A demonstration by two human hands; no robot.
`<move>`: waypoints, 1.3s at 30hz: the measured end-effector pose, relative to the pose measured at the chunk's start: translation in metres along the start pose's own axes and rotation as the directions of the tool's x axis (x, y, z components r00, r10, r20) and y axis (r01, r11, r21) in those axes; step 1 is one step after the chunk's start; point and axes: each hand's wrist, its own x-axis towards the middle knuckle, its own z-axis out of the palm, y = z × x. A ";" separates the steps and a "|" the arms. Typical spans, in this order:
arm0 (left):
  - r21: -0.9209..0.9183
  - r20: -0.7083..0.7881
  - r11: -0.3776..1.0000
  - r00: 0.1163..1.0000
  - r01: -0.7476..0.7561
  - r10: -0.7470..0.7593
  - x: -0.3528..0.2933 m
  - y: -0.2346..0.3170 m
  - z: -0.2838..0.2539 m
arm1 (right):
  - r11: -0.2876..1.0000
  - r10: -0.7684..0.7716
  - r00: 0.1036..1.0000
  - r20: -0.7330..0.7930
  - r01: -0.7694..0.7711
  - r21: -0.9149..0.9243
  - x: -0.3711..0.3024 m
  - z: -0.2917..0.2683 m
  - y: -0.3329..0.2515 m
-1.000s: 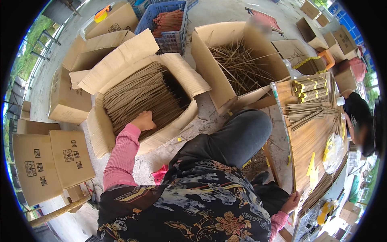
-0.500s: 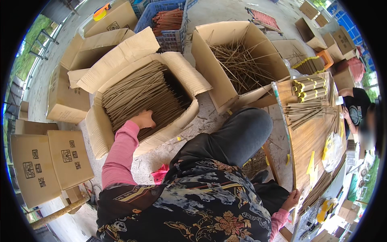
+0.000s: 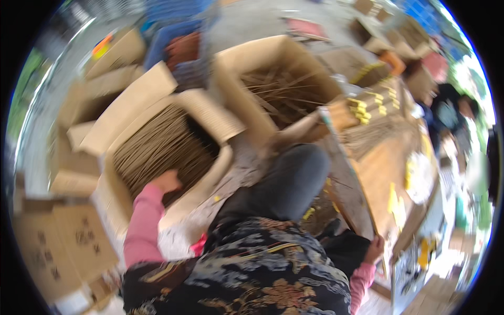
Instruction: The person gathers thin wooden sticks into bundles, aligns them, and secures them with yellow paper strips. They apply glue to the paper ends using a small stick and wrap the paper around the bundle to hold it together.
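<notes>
My left hand [image 3: 167, 181] reaches into an open cardboard box [image 3: 226, 167] on my left and touches the near end of the thin brown sticks [image 3: 157, 147] lying packed side by side there. Its fingers are smeared by motion and partly hidden, so I cannot tell whether they close around any sticks. At lower right, my right hand [image 3: 374, 249] is closed on the near corner of the wooden table [image 3: 375, 181].
A second open box [image 3: 231, 79] holds loose, jumbled sticks. Yellow-ended bundles [image 3: 361, 111] and a white plastic bag [image 3: 420, 178] lie on the table. Closed cartons [image 3: 79, 241] stand at left, a blue crate [image 3: 157, 55] behind. Another person [image 3: 449, 113] is at far right.
The whole view has shifted and blurred, with the boxes and table now farther left in it. My left hand stays at the sticks, my right hand at the table corner.
</notes>
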 end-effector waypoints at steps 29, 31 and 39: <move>-0.537 -0.066 0.838 0.995 -0.097 0.073 -0.014 0.004 0.007 | 1.000 0.010 0.999 -0.032 -0.009 0.030 0.006 -0.005 -0.048; -0.558 -0.075 0.822 0.993 -0.116 0.089 -0.009 0.000 0.006 | 0.999 0.010 0.999 -0.036 -0.008 0.035 0.005 -0.006 -0.046; -0.523 -0.113 0.838 0.987 -0.156 0.113 0.007 -0.019 0.001 | 0.999 0.030 0.999 -0.038 -0.029 0.028 0.003 -0.009 -0.050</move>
